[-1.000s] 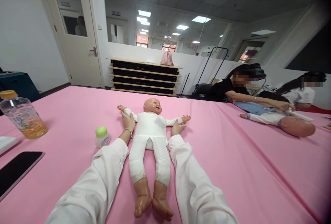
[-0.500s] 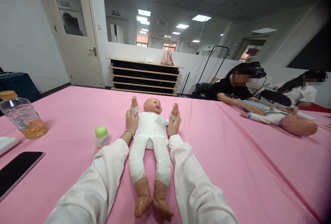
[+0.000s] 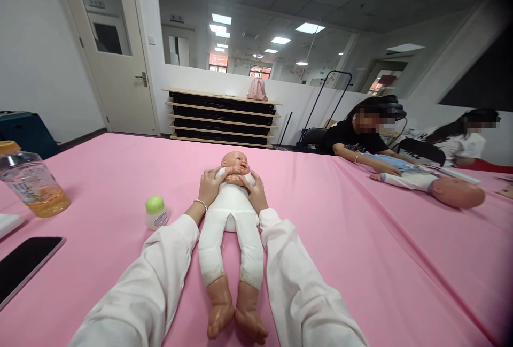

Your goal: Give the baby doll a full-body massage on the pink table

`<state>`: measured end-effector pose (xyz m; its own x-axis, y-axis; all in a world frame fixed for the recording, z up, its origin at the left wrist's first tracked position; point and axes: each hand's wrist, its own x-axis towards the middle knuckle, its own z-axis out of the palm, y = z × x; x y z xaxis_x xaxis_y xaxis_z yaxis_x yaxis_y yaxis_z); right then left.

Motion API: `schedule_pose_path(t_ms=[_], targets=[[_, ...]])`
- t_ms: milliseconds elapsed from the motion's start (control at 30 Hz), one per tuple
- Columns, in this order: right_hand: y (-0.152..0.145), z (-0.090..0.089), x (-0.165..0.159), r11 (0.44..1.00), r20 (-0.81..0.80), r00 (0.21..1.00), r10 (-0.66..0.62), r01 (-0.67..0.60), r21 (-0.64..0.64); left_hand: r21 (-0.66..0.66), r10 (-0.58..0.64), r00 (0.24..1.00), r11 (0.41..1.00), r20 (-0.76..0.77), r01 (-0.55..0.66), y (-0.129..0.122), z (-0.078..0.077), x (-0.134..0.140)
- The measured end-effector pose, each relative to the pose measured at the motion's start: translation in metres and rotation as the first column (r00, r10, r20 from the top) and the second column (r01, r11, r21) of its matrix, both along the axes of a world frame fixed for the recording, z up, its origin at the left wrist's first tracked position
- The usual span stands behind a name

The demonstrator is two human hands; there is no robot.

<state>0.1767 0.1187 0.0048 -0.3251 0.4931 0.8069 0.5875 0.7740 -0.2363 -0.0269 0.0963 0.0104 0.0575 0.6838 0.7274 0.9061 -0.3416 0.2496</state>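
Observation:
A baby doll (image 3: 231,201) with a white cloth body lies on its back on the pink-covered table (image 3: 320,261), its feet towards me. My left hand (image 3: 210,186) is closed on the doll's arm on the left side. On the other side, my right hand (image 3: 255,191) grips the other arm. Both of the doll's arms are folded across its upper chest, and its small hands overlap below the chin. A small jar (image 3: 156,212) with a green lid stands left of my left forearm.
At the left are a drink bottle (image 3: 34,184) with an orange cap and a dark phone (image 3: 28,267). To the right, a person in black (image 3: 360,133) leans over another doll (image 3: 457,192). A low shelf (image 3: 220,117) stands behind the table.
Both my hands have brought the doll's arms inward from raised at its sides to folded across the chest. The doll's body stays in place, and the view has shifted slightly.

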Motion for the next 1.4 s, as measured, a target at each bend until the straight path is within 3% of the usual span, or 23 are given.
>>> schedule_pose_path(t_ms=[267, 833, 1067, 1267, 1400], targets=[[0.000, 0.002, -0.002, 1.000, 0.084, 0.996, -0.001, 0.000, 0.012, 0.019, -0.036, 0.997, 0.999, -0.062, 0.037, 0.004, -0.001, 0.002], [0.002, 0.000, 0.000, 0.999, 0.082, 0.997, -0.009, 0.005, 0.049, 0.007, -0.031, 0.997, 0.999, -0.064, 0.031, 0.003, -0.002, 0.001], [0.003, -0.004, 0.002, 0.999, 0.059, 0.997, -0.042, 0.042, 0.006, -0.020, -0.006, 0.996, 1.000, -0.090, 0.004, 0.001, 0.000, 0.002], [0.003, -0.008, 0.002, 0.999, -0.066, 0.997, -0.051, 0.049, -0.024, -0.041, -0.032, 0.996, 0.999, -0.079, 0.029, 0.000, -0.001, 0.003], [0.006, -0.012, 0.002, 0.988, -0.324, 0.941, -0.096, 0.051, -0.144, -0.042, -0.017, 0.994, 0.999, 0.113, 0.021, 0.001, -0.004, 0.001]])
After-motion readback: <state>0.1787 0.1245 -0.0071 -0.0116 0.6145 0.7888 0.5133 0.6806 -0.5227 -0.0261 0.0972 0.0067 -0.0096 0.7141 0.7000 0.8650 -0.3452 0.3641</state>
